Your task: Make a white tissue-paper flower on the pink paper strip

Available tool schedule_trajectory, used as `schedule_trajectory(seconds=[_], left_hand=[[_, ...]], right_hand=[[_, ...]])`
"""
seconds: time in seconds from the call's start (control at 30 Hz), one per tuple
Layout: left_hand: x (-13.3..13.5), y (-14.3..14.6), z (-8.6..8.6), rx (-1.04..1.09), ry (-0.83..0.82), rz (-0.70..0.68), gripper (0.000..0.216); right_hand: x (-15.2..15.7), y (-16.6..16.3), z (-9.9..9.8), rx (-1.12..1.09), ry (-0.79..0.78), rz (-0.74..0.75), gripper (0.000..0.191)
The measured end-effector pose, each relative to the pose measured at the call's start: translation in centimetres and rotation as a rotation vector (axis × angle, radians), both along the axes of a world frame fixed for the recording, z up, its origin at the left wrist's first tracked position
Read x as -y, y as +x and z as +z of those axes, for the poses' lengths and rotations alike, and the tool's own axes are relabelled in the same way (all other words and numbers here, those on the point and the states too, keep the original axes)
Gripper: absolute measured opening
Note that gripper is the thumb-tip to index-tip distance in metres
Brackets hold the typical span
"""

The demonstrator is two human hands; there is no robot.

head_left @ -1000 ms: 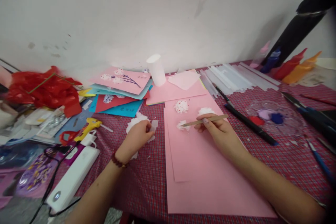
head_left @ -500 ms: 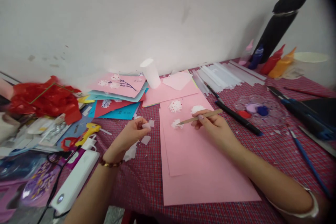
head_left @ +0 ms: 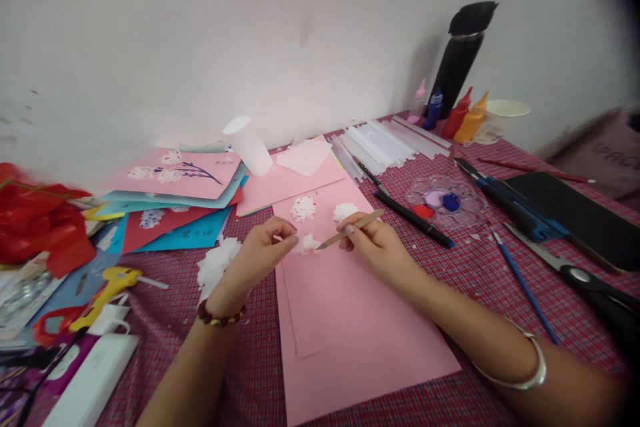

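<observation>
My right hand grips a flat wooden stick with a narrow end, its tip touching or close to a small white paper flower on the pink paper. At that flower's left edge are the pinched fingertips of my left hand; whatever they hold is too small to make out. Two fuller white paper blossoms lie just beyond, one speckled red and one plain. A pile of white paper pieces rests on the cloth, partly behind my left hand.
Cards with blossoms are stacked at the back left, near a white paper roll. A yellow glue gun lies left. On the right are a black marker, a paint palette, scissors and a paintbrush.
My left hand has moved right from over the loose paper pieces to the small flower, the white scrap in its fingertips no longer distinct. The right hand still holds the stick there. The view has shifted right.
</observation>
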State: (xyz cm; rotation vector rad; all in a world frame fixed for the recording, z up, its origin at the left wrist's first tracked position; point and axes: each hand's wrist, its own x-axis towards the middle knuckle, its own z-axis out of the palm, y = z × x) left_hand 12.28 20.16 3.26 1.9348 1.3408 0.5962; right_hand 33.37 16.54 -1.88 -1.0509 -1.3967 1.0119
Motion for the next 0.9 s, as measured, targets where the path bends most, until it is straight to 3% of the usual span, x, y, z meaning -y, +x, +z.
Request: schedule_trajectory(seconds=[0.13, 0.4, 0.53, 0.67, 0.9], left_hand=[[0.3, 0.2, 0.0, -0.055, 0.066, 0.041, 0.013], [0.7, -0.5, -0.8, -0.033, -0.146, 0.038, 0.016], [1.0, -0.1, -0.5, 0.013, -0.175, 0.032, 0.016], [0.9, -0.2, -0.1, 0.068, -0.182, 0.118, 0.011], [-0.1, -2.0, -1.3, 0.062, -0.160, 0.141, 0.006]], right_hand=[[0.5, -0.1, 0.5, 0.182, 0.085, 0.041, 0.019], [0.1, -0.2, 0.3, 0.387, 0.166, -0.030, 0.025], [-0.2, 0.0, -0.1, 0.368, 0.171, -0.038, 0.023], [0.3, 0.0, 0.3, 0.259, 0.164, -0.046, 0.021], [0.5, -1.0, 0.0, 0.244, 0.109, 0.044, 0.020]])
